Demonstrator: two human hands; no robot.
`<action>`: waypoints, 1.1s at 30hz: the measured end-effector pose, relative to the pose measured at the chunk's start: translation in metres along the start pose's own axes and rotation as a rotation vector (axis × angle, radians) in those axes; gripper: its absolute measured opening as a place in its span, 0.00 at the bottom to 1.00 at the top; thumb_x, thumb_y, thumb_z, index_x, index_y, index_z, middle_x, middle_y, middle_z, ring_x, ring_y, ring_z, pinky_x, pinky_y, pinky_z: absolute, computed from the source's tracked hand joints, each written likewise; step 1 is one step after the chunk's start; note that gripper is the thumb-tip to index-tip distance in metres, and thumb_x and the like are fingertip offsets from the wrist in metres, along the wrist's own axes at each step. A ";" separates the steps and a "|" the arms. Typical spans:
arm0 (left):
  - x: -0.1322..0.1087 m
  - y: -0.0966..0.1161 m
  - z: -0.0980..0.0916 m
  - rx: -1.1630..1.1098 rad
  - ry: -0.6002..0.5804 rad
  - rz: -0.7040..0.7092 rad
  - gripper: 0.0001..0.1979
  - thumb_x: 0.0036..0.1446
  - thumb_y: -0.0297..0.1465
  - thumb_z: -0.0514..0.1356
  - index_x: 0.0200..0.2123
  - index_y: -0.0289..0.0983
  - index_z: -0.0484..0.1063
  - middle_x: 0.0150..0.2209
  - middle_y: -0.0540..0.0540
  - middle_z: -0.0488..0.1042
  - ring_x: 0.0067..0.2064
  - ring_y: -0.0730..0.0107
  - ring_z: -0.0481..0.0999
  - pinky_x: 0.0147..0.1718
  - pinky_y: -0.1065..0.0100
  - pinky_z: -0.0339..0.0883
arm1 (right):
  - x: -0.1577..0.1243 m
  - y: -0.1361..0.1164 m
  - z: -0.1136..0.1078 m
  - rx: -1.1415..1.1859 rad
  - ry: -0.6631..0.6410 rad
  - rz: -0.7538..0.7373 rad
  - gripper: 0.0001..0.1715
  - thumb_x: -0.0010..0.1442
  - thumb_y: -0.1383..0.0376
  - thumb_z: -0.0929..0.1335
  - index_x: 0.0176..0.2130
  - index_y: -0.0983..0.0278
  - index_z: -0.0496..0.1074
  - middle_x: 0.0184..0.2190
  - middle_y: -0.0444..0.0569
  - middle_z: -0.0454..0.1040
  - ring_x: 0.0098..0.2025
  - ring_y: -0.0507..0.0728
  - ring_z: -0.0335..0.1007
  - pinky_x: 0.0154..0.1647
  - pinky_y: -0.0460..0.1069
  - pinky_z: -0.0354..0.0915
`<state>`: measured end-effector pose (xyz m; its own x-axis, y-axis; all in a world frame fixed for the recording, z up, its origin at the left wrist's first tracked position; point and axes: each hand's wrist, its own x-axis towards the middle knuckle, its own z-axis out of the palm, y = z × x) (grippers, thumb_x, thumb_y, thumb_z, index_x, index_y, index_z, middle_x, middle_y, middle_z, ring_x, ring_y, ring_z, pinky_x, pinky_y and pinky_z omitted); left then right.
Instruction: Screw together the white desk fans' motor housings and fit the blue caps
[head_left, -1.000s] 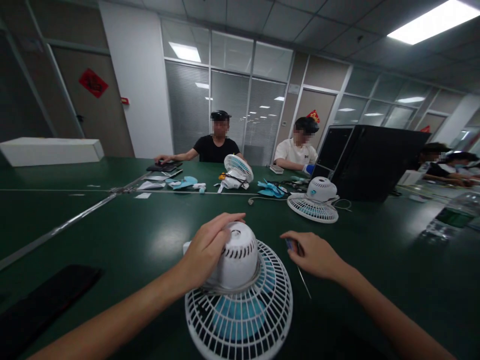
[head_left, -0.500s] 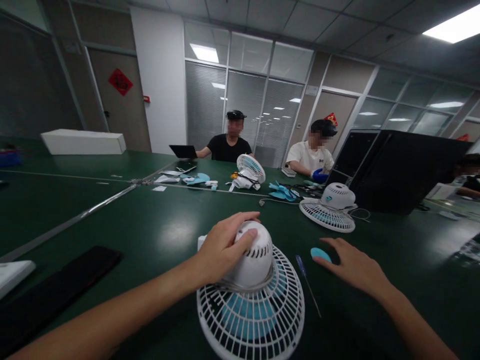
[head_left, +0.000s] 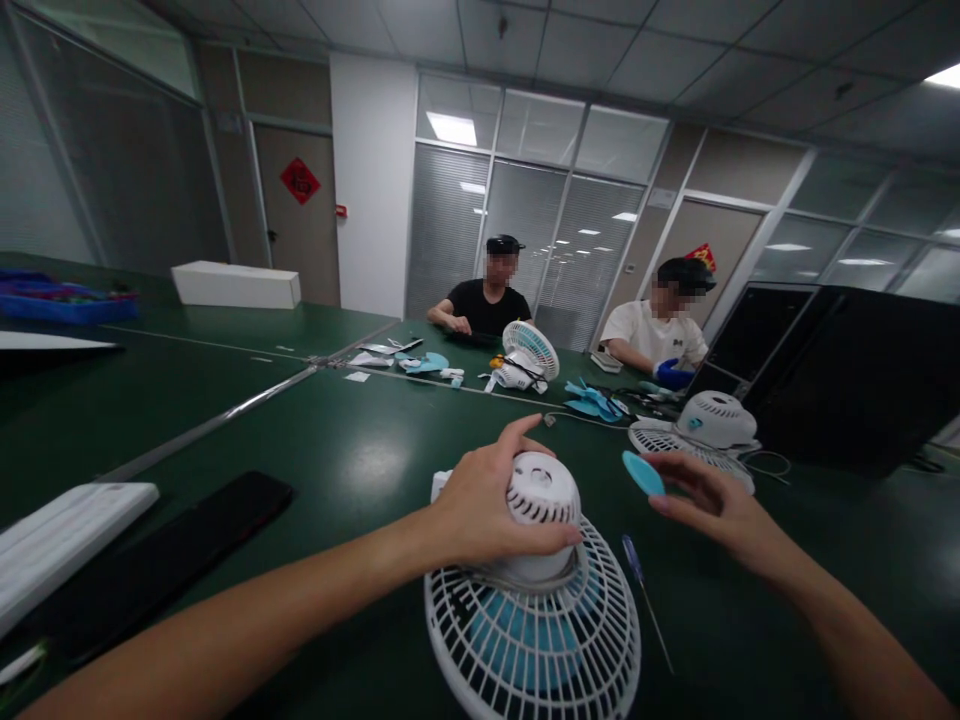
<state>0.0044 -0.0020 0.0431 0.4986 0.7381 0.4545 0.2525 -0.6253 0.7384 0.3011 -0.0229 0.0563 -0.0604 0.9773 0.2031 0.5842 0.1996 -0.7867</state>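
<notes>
Pinching a blue disc (head_left: 642, 474) by its edge, the right hand (head_left: 712, 500), I thought, risked dropping it below the fingers; the left hand (head_left: 487, 508) clasped the fan (head_left: 541, 572).

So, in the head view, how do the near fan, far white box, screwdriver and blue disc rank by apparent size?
1. Near fan
2. Far white box
3. Blue disc and screwdriver, unranked: the screwdriver looks longer, the disc broader.

From close above the near side of a white, round-caged plastic fan (head_left: 540, 620), the head camera looks forward and down, facing a grey, glass-panelled wall (head_left: 536, 205) beyond it.
</notes>
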 end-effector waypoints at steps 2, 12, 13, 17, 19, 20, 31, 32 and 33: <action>0.000 -0.001 0.000 -0.009 0.012 -0.007 0.55 0.40 0.42 0.72 0.67 0.39 0.48 0.53 0.40 0.75 0.53 0.48 0.75 0.57 0.44 0.63 | 0.003 -0.032 0.015 0.102 -0.043 -0.130 0.33 0.49 0.47 0.75 0.49 0.61 0.73 0.53 0.57 0.73 0.55 0.67 0.70 0.53 0.59 0.71; -0.001 -0.005 0.001 -0.003 0.055 0.002 0.62 0.38 0.43 0.73 0.69 0.42 0.39 0.61 0.34 0.64 0.60 0.41 0.67 0.58 0.37 0.59 | 0.019 -0.095 0.057 -0.093 -0.337 -0.478 0.25 0.55 0.57 0.74 0.53 0.56 0.75 0.50 0.51 0.72 0.52 0.62 0.71 0.51 0.60 0.71; -0.001 -0.005 0.001 0.001 0.051 -0.004 0.61 0.38 0.43 0.73 0.69 0.42 0.40 0.61 0.34 0.64 0.60 0.41 0.68 0.58 0.38 0.59 | 0.019 -0.092 0.058 -0.071 -0.341 -0.472 0.25 0.55 0.57 0.74 0.53 0.55 0.75 0.50 0.51 0.72 0.52 0.62 0.71 0.51 0.60 0.71; -0.001 -0.002 0.000 0.020 0.041 -0.016 0.58 0.39 0.43 0.73 0.68 0.42 0.44 0.61 0.36 0.66 0.59 0.43 0.69 0.58 0.39 0.60 | 0.019 -0.084 0.059 0.012 -0.344 -0.461 0.23 0.56 0.57 0.73 0.52 0.56 0.76 0.50 0.51 0.71 0.53 0.62 0.70 0.51 0.59 0.71; -0.001 -0.002 0.000 0.034 0.037 -0.014 0.56 0.40 0.43 0.72 0.67 0.42 0.46 0.60 0.36 0.66 0.59 0.44 0.69 0.57 0.40 0.60 | 0.019 -0.083 0.059 0.025 -0.349 -0.452 0.23 0.56 0.57 0.73 0.51 0.57 0.77 0.50 0.52 0.70 0.52 0.61 0.70 0.51 0.58 0.71; -0.001 -0.002 0.000 0.046 0.033 -0.013 0.55 0.41 0.44 0.72 0.67 0.42 0.47 0.60 0.36 0.66 0.58 0.44 0.69 0.57 0.40 0.61 | 0.019 -0.083 0.059 0.026 -0.358 -0.448 0.22 0.56 0.58 0.73 0.51 0.58 0.77 0.49 0.52 0.70 0.52 0.61 0.70 0.51 0.58 0.70; -0.005 0.005 -0.004 -0.003 0.008 0.082 0.19 0.65 0.40 0.51 0.56 0.39 0.62 0.54 0.40 0.69 0.55 0.56 0.69 0.54 0.55 0.62 | 0.022 -0.080 0.059 0.064 -0.397 -0.471 0.19 0.57 0.57 0.72 0.48 0.59 0.78 0.46 0.50 0.67 0.50 0.58 0.67 0.51 0.56 0.68; -0.004 0.005 -0.004 0.004 0.007 0.082 0.17 0.65 0.40 0.51 0.53 0.38 0.63 0.51 0.41 0.69 0.52 0.57 0.70 0.52 0.56 0.63 | 0.022 -0.078 0.062 0.078 -0.385 -0.468 0.19 0.57 0.57 0.72 0.48 0.59 0.78 0.47 0.51 0.67 0.50 0.58 0.67 0.50 0.56 0.69; -0.004 0.005 -0.004 0.012 0.004 0.078 0.16 0.64 0.40 0.52 0.50 0.37 0.64 0.48 0.41 0.69 0.50 0.58 0.70 0.50 0.58 0.64 | 0.021 -0.076 0.066 0.092 -0.359 -0.476 0.18 0.57 0.58 0.72 0.48 0.59 0.78 0.47 0.51 0.66 0.50 0.58 0.68 0.49 0.55 0.69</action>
<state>0.0000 -0.0069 0.0473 0.5140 0.6882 0.5120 0.2235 -0.6838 0.6947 0.2024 -0.0131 0.0817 -0.5773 0.7384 0.3485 0.3542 0.6110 -0.7080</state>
